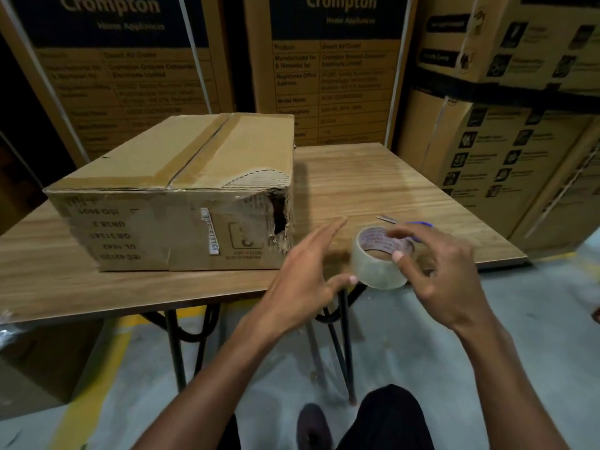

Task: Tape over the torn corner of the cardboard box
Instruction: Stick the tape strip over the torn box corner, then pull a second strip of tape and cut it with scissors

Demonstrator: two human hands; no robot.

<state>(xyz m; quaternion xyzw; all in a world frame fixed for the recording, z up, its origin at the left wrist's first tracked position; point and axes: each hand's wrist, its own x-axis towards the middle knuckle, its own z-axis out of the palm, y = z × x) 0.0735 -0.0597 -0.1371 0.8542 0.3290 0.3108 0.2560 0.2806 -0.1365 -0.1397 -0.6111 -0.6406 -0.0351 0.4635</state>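
Cardboard box [172, 190] on the wooden table [389, 180], its torn corner [279, 216] (a dark hole) facing the hands. Left hand [302, 274], fingers outstretched, thumb touching the tape roll [376, 271]; right hand [448, 277] grips the roll at the table's near edge.

Dim, warm overhead light is brightest on the wooden surface [373, 177], faintly sheened, and on top of the cardboard box [181, 151], which throws a soft shadow to its right; the far left sinks to near black. The left hand [302, 274] is smeared by motion blur, the clear tape roll [376, 271] glints dully, print on the stacked cartons [324, 76] is soft, and the wide lens bows straight edges near the borders.
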